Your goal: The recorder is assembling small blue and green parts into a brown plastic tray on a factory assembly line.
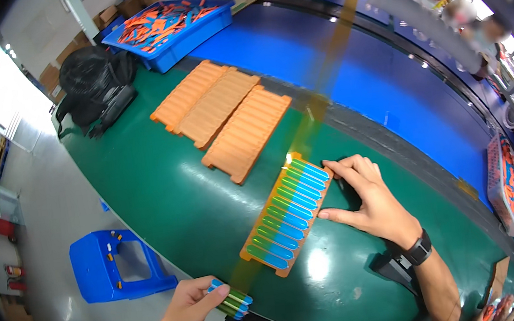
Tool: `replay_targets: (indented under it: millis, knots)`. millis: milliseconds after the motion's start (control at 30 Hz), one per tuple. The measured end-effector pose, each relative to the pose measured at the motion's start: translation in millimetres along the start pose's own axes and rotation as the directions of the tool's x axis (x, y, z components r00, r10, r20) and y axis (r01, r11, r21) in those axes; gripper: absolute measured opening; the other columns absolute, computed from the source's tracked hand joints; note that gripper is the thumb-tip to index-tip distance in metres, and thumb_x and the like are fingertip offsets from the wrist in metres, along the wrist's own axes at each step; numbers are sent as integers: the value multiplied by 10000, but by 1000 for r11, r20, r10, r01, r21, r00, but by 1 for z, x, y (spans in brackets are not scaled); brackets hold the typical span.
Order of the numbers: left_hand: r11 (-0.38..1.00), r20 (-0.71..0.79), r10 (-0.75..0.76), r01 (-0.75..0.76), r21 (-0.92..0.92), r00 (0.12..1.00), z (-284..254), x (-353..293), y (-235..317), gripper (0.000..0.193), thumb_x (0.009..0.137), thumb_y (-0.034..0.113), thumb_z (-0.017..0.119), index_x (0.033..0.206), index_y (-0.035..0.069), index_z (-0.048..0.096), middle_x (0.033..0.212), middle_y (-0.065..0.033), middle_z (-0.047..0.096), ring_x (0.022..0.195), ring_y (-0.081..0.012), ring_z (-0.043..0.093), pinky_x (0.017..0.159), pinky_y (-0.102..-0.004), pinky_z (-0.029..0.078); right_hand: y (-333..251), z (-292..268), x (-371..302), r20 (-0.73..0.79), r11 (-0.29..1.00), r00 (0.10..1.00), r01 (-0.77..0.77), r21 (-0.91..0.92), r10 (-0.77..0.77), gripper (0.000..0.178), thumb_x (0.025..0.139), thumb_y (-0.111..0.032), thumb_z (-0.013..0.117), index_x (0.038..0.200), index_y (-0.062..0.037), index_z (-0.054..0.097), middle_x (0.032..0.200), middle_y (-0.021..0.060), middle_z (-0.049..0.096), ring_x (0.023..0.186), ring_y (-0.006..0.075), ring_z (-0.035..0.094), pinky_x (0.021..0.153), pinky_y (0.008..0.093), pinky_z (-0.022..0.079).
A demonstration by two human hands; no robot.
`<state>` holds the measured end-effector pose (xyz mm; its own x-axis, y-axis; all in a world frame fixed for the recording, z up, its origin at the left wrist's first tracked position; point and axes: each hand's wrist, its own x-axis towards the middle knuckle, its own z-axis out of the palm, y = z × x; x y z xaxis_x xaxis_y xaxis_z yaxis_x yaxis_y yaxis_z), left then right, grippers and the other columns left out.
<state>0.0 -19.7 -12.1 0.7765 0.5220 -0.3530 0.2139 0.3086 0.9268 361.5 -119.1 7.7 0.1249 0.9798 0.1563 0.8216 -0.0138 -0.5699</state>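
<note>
In front of me, an orange ribbed tray holds a row of blue rounded-end sticks in its slots. A translucent amber tape strip stretches across the tray's left half, from the far side down to my left hand. My left hand, at the near table edge, is closed on a small bundle of similar blue sticks, which look yellow-green where amber film covers them. My right hand has its thumb and index finger spread, their tips touching the tray's right edge; it is open.
Three orange ribbed trays lie farther back on the green table. Behind them stand a black fan and a blue bin of orange and blue pieces. A blue belt runs beyond. A black tool lies near my right wrist; a blue stool stands left.
</note>
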Motion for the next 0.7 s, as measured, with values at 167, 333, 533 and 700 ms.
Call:
replay_targets:
  millis: [167,333,533,700]
  knots:
    - [991,2,-97,97,-93,995,6,-3,21,247,1051,167,602,1104,-51,705,913,-37,744,814,-43,627,703,-217,489,-13,11,4,25,999,999,27,28,-28,707,841,-360,817,1378,21,559,1152,107,559,1036,273,494,915,370,380]
    - [983,-113,-140,151,102,984,3,-3,10,253,1023,155,648,1018,-85,729,885,-66,749,828,-66,673,738,-227,540,-28,21,5,48,999,998,39,27,-41,663,837,-278,820,1371,23,567,1156,114,565,1039,284,500,923,373,392]
    - [988,-108,-139,131,-78,984,7,0,10,259,1006,139,671,1085,-100,732,917,-90,762,807,-79,690,721,-224,560,-47,25,2,-77,1000,997,-5,-18,3,578,768,-166,846,1272,11,624,1081,126,600,981,285,564,868,394,470]
    - [987,-130,-125,110,-118,984,10,0,3,253,1006,155,677,1057,-82,751,865,-56,758,749,-18,622,627,-182,484,-78,40,-8,-170,979,968,196,48,-185,242,722,-8,805,936,-46,699,815,69,622,710,246,596,622,359,487]
